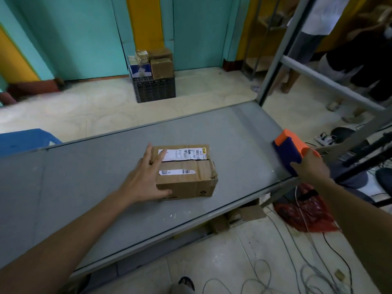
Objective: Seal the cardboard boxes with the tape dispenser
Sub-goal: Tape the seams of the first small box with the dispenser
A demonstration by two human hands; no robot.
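Cardboard box point(186, 172) looked unsealed, taping not yet begun; my left hand point(146, 179) lay spread against it, my right hand point(311, 168) gripped the tape dispenser point(288, 149) at the table point(84, 187)'s right edge.

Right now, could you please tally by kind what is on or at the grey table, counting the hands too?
Cardboard box: 1
Tape dispenser: 1
Hands: 2 (left hand resting on the box, right hand holding the dispenser at the table's edge)
Total: 4
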